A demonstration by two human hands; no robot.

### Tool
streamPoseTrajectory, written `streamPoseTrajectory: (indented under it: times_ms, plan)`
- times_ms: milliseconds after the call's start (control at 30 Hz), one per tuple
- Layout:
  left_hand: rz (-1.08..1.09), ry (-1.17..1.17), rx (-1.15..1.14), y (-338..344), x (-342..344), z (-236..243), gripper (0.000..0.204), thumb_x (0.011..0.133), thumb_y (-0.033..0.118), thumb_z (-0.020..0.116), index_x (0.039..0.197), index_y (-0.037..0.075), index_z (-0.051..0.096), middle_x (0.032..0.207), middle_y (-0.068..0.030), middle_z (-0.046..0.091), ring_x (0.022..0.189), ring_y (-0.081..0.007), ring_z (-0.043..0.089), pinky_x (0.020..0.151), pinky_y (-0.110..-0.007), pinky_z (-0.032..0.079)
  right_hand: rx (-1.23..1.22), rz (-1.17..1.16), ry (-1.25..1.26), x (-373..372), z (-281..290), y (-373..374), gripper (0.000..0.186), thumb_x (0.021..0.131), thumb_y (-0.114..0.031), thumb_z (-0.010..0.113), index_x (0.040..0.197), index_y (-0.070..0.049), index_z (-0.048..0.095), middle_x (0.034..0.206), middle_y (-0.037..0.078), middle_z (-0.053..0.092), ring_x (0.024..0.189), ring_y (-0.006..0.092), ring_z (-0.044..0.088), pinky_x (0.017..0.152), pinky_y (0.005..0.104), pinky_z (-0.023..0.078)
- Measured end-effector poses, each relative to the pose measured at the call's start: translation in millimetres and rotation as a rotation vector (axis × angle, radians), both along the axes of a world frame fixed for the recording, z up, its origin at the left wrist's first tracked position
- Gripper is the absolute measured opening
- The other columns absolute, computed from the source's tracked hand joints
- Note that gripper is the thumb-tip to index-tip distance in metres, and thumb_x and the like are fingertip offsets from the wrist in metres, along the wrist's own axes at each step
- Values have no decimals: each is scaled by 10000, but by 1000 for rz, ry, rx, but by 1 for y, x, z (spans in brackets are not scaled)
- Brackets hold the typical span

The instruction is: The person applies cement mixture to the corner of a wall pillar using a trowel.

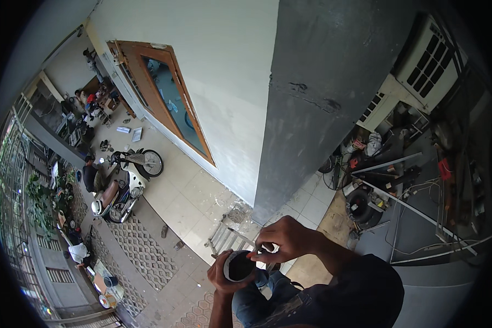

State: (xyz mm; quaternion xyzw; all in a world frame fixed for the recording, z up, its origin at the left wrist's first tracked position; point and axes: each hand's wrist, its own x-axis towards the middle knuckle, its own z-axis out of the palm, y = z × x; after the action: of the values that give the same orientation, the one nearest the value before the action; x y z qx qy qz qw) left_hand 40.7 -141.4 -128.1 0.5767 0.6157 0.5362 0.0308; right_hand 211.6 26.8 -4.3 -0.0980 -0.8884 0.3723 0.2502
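Observation:
My left hand [218,276] is wrapped round the side of a small round tub [240,266] with a pale rim and a dark inside. What fills the tub is too dark to make out. Over its right edge, my right hand [290,239] pinches a small tool with an orange-red part [251,255]; its working end is hidden, so I cannot tell its kind. Just beyond the tub stands a metal ladder [222,238], close to the wall corner. The wall is dark grey [322,65] on the right face and white [229,71] on the left.
Far below on the left, a motorcycle [123,191] stands beside a crouching person [93,175]. Another person [79,252] is at the lower left, and others are at the far end. Metal bars, tyres [361,205] and scrap crowd the right. A wood-framed window [169,93] is in the white wall.

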Motion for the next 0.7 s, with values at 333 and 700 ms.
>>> streamPoseTrajectory:
  times_ms: [333,700]
  plan:
    - [98,-78,26,-7,-13,-1,798,537,465,939,1080,-37,641,935,-181,732,832,-306,747,739,-380,617,182,-477,0,-127,51,190,299,854,-334,751,852,-42,690,705,64,705,617,179,683,619,309,534]
    - [318,15,-59,-38,-71,-24,768,585,375,883,1152,-57,599,1013,-181,721,854,-282,739,795,-382,617,-88,-183,-1130,-78,-355,0,608,827,-510,693,1202,-40,599,972,163,716,935,356,692,819,483,541]
